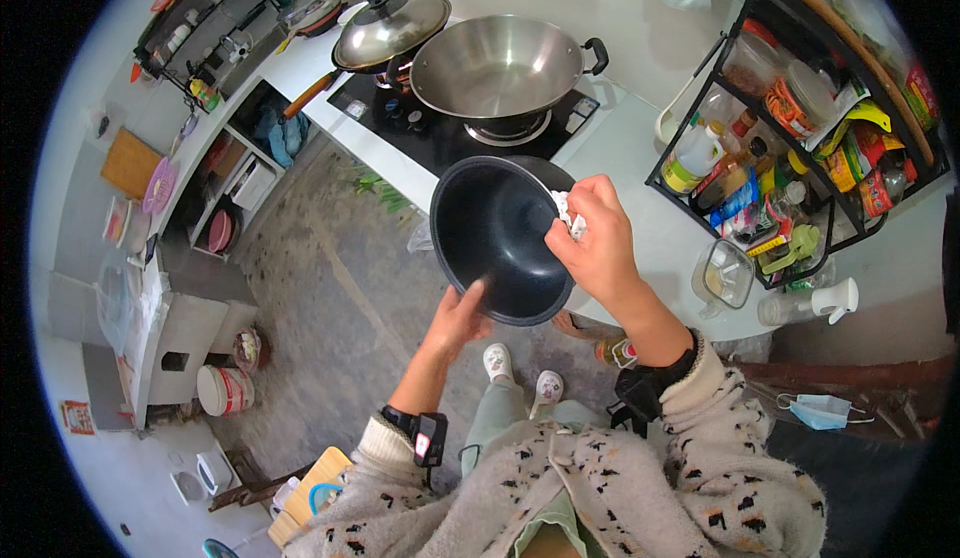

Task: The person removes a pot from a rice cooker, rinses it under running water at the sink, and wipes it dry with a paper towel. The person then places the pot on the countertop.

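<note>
A dark rice-cooker inner pot [499, 235] is tilted in front of my body, its bare inside facing me. My left hand [457, 322] grips its lower left rim, thumb over the edge and fingers behind the wall. At the upper right rim, my right hand [596, 239] holds a crumpled white paper tissue [566, 213] against the pot's edge. Beyond the pot, a wide stainless steel wok [499, 67] stands on the right burner of the black gas hob [442, 134]. The fingers of my left hand are partly hidden behind the pot.
A lidded wok [391, 29] with a wooden handle stands on the left burner. To the right are a black spice rack [787, 130] full of bottles and packets, a glass container [722, 277] and a spray bottle [806, 304]. A white bucket [225, 391] sits on the concrete floor [315, 295].
</note>
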Tool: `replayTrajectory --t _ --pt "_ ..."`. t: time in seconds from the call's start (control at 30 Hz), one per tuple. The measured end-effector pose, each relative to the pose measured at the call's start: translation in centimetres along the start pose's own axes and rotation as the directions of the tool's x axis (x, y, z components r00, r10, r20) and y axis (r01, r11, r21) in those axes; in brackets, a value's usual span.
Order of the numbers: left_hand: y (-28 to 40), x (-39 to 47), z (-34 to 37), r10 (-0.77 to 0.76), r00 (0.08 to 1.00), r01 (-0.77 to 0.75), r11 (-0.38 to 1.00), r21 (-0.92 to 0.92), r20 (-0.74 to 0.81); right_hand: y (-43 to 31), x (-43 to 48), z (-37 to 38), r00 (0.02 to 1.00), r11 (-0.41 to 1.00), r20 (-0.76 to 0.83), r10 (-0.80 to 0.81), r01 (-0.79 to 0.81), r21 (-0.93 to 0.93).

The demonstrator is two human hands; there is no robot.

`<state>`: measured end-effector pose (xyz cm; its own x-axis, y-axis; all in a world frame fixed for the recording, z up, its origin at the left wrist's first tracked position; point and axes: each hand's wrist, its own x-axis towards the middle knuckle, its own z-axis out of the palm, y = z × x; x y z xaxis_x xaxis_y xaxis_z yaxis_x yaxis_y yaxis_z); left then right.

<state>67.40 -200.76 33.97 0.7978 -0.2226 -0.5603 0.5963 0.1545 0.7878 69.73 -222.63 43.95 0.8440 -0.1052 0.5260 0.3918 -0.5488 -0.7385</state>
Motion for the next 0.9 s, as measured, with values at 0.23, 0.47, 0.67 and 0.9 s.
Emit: replayTrajectory --t 0.23,0.47,0.67,0.9 --pt "6.8 -1.2 0.2 0.197 0.975 -0.208 0.972 0.110 0.107 0.4 -2.4 1.9 0.989 0.978 -0.035 -0.140 0.133 -0.164" --pt "7.6 0.3 6.1 0.306 0.942 -0.212 0.862 -0.461 0.139 -0.7 -5.2 0.8 0.966 0.965 0.131 -0.223 0.238 -0.114" --pt "5.1 -1.2 3.2 0.256 0.951 -0.239 0.964 -0.113 0.170 -1.4 -3.5 -2.2 0.984 0.977 0.036 -0.173 0.167 0.130" --pt "4.0 -3.0 0.4 0.324 0.839 -0.308 0.945 -0.108 0.438 -2.1 -3.0 1.4 0.649 0.711 0.461 -0.605 0.701 -0.054"
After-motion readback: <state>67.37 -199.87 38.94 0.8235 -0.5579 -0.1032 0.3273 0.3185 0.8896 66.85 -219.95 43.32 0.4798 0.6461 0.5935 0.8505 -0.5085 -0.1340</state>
